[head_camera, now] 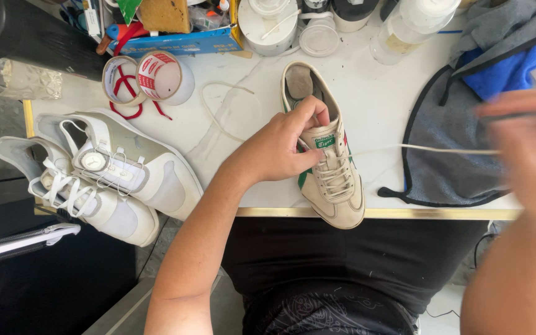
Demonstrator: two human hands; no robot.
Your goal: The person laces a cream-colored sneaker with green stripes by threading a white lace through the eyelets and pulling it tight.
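I see the cream sneaker [327,155] lying at the white table's [379,93] front edge. My left hand [283,146] clamps its tongue, arm angled up from below. My blurred right hand [525,146] pinches the taut lace [423,149] out rightward.

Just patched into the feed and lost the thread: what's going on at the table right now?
A person holds a cream sneaker steady on the white table, the left hand gripping its tongue. The right hand, blurred, pulls a cream lace taut out to the side from the eyelets. A pair of white sneakers sits at the table's left edge, a grey cloth lies on the right.
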